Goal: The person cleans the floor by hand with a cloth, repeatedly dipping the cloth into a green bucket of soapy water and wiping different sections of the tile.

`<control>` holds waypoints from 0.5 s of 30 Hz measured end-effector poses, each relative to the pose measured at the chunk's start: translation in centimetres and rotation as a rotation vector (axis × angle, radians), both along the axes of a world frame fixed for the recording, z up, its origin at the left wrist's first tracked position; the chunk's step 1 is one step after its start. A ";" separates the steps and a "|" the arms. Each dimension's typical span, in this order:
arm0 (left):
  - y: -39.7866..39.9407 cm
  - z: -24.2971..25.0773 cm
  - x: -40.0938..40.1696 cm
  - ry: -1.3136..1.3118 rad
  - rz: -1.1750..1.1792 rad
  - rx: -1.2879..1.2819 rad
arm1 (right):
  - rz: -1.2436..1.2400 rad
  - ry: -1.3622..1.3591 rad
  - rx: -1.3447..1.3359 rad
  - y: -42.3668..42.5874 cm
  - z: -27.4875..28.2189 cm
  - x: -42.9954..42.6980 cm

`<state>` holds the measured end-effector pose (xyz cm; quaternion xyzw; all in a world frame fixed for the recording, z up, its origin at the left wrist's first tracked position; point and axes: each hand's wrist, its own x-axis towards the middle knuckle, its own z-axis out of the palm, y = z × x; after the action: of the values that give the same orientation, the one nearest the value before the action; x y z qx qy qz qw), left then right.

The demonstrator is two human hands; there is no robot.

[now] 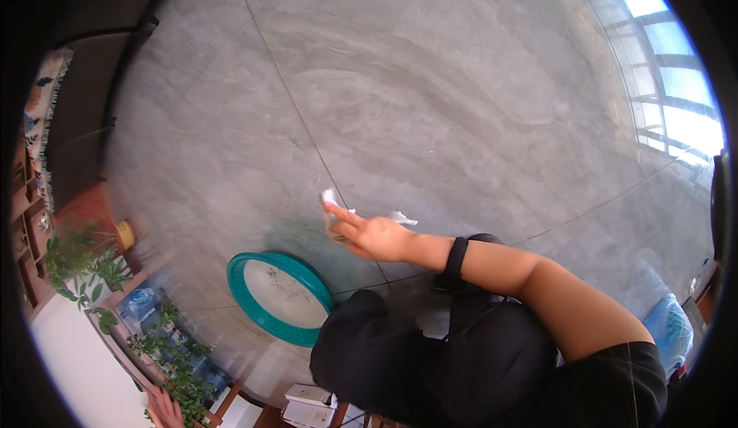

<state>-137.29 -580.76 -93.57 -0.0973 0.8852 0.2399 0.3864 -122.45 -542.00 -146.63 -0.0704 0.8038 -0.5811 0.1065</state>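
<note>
My right hand, with a black band on the wrist, reaches low across the grey floor. Its fingers hold a whitish wad that looks like tissue or cloth, blurred by motion. A torn white scrap lies on the floor just beyond that hand. To the left of my knees stands a round teal plastic basin, with small dark specks on its pale inside. At the lower left rim of the view my left hand shows only its spread fingers, near leafy plants, with nothing visible in them.
Potted plants and large blue water bottles line the left side. Books or boxes lie at the bottom. A blue plastic bag sits at the right. Dark furniture borders the upper left.
</note>
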 end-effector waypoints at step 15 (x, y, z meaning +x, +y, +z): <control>21.2 -4.4 -10.3 0.410 -0.363 0.026 | 0.264 0.597 0.847 -6.3 -9.8 -1.6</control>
<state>-147.55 -559.59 -97.94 0.1184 0.9448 0.1927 0.2372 -124.08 -548.34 -156.41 -0.2839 0.9476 -0.1420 -0.0357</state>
